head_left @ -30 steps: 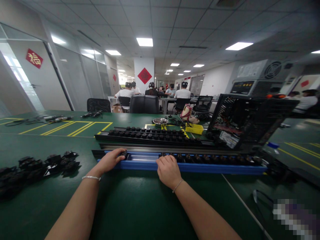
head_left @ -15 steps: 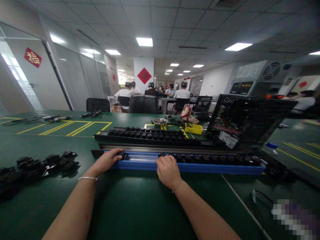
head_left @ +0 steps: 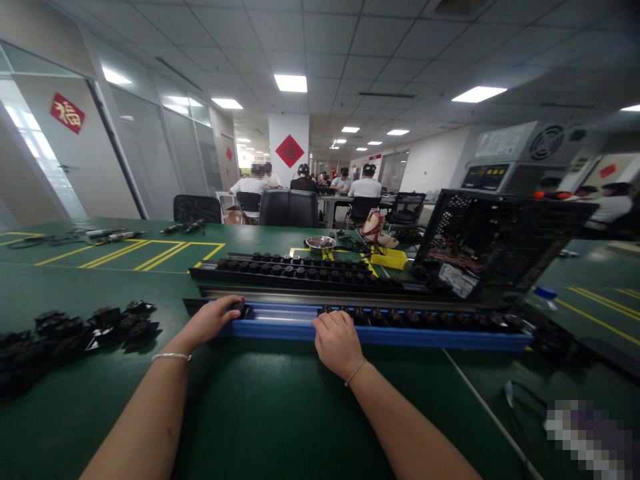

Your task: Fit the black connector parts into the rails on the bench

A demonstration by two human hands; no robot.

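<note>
Two hands brace the long blue rail [head_left: 290, 331].
Your left hand [head_left: 213, 321] pinches a dark part [head_left: 240, 307] near its left end; your right [head_left: 340, 343] curls over it, likely for steadiness, grip hidden. It lies well inside the smooth green table [head_left: 270, 413]'s far edge.

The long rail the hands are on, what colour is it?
The rail is blue, best seen in the head view.

The blue rail [head_left: 430, 337] is lying open between left hand [head_left: 214, 320] and right hand [head_left: 339, 341]; black modules [head_left: 411, 318] are filling its right stretch, black racks [head_left: 300, 283] and a computer case [head_left: 530, 230] are blocking the far side, and the near tabletop [head_left: 270, 413] is offering free room
</note>
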